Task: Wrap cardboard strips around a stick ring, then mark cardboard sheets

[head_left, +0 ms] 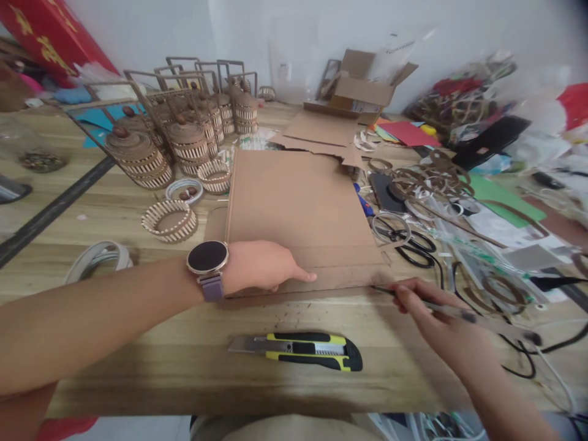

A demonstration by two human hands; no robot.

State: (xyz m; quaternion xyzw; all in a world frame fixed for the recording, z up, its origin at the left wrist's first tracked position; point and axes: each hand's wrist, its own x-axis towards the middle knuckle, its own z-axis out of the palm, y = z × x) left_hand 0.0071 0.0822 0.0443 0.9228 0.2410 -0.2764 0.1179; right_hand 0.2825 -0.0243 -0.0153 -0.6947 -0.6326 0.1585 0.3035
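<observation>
A sheet of brown cardboard [294,202] lies in the middle of the wooden table. Across its near edge rests a clear, ruler-like strip [340,277], with my left hand [264,266] pressing down on it, fingers together and index finger pointing right. My right hand [425,306] pinches a thin dark pen-like tool [390,290], its tip at the cardboard's near right corner. A yellow and black utility knife [312,351] lies in front of the cardboard, its blade out to the left.
Lidded woven baskets [184,138] stand at the back left, near a small open basket [169,220] and a tape roll [98,260]. Black scissors [416,248], paper strips [427,177] and cords crowd the right. An open box [365,89] stands behind.
</observation>
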